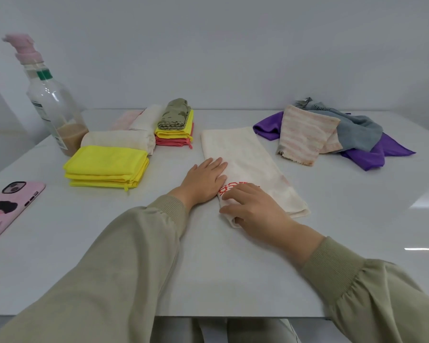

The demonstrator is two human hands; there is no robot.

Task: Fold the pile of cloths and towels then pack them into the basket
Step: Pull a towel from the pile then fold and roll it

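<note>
Folding looks a little over half done, and packing has not begun; no basket is in view. Nearest on the white table (233,268), in the middle, a cream towel (248,159) with red lettering lies as a long strip running away from the person, still to be folded shorter. Near left lies a pink phone (10,206). Farther left sit finished stacks: a yellow stack (107,167), then folded white towels (124,139), then a yellow and coral stack (175,137) topped by an olive cloth (175,115). A pump bottle (52,107) stands far left. At far right, well apart from the stacks, the unfolded pile remains: a striped cloth (305,134), a grey cloth (357,129) and a purple cloth (372,154), lying loosely over one another.

Both hands are on the cream towel. The right hand (255,206) is at its near end, fingers curled over the top and thumb at the near corner, apparently pinching that end ready to lift it. The left hand (206,179), slightly farther, lies flat with straight fingers, pressing the towel's left edge to the table and holding nothing.
</note>
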